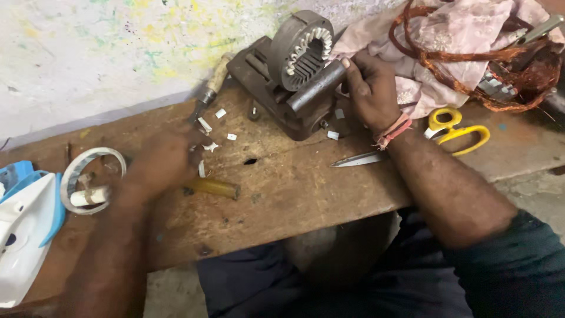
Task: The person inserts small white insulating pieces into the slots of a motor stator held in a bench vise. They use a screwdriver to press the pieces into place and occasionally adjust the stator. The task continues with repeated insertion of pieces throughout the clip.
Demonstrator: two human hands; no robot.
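Metal bar [315, 88]: dark, round and thick, lying slanted across the vise, its upper end sitting in the right hand's grip.
Motor core [300, 50]: grey iron ring, standing on edge on the vise, pale paper strips lining its inner slots.
Yellow handle [215, 188]: stubby, amber, lying flat on the worktop, poking out from under the blurred left hand.

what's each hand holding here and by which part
Right hand grips the dark metal bar at its upper end. Left hand is blurred over a yellow-handled tool; its hold cannot be told.
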